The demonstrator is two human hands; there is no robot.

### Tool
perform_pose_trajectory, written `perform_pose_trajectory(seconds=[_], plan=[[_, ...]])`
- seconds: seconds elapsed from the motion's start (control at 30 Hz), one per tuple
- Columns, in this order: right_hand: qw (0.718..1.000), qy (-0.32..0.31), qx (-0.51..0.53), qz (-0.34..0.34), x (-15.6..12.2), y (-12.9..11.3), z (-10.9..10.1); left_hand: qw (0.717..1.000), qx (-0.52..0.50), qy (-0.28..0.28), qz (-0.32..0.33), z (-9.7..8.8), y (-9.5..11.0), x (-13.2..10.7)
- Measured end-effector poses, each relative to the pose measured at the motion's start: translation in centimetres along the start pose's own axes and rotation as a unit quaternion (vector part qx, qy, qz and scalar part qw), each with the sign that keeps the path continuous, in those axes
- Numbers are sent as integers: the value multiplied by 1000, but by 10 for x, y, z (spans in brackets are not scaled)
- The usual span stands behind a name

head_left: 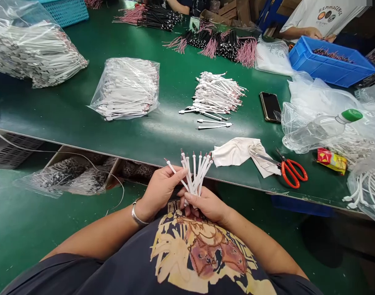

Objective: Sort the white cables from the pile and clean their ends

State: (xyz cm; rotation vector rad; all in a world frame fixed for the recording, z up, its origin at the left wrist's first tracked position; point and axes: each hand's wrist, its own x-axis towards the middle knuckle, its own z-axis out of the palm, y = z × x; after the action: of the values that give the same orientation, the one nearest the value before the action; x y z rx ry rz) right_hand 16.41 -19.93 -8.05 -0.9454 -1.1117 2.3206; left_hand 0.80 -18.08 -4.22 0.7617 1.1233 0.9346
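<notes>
The left hand [159, 192] and right hand [206, 205] clench a fanned bundle of white plastic-tipped cables [193, 176] at lower centre, its tips uneven and wanting squaring.

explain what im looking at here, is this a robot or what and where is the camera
There's no robot here. These are a person's own bare hands, seen from a camera worn on their head and looking down. Their left hand and right hand together hold a bunch of white cables. Ahead is a green workbench with a loose pile of white cables, a plastic bag of cables, a phone, orange-handled scissors and a white cloth. Farther off, a co-worker's hand is near a blue crate.
</notes>
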Motion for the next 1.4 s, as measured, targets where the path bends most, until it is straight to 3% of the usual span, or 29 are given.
perform_pose_trajectory(seconds=[0.17,0.27,0.47,0.63,1.07,1.23,1.4], plan=[[999,34,38,-13,0,3,1,999,29,24,24,0,0,0],[999,22,40,-5,1,4,0,999,38,26,12,0,-2,-1],[998,6,56,13,6,6,-5,996,59,-34,-49,0,-15,-2],[997,1,77,30,8,7,-8,995,75,-51,-52,-1,-24,2],[991,11,120,55,6,5,-11,994,43,-61,-79,-1,-25,2],[994,13,99,48,6,4,-8,976,20,-152,-154,8,-20,2],[993,19,100,52,4,3,-7,977,22,-144,-153,12,-19,3]])
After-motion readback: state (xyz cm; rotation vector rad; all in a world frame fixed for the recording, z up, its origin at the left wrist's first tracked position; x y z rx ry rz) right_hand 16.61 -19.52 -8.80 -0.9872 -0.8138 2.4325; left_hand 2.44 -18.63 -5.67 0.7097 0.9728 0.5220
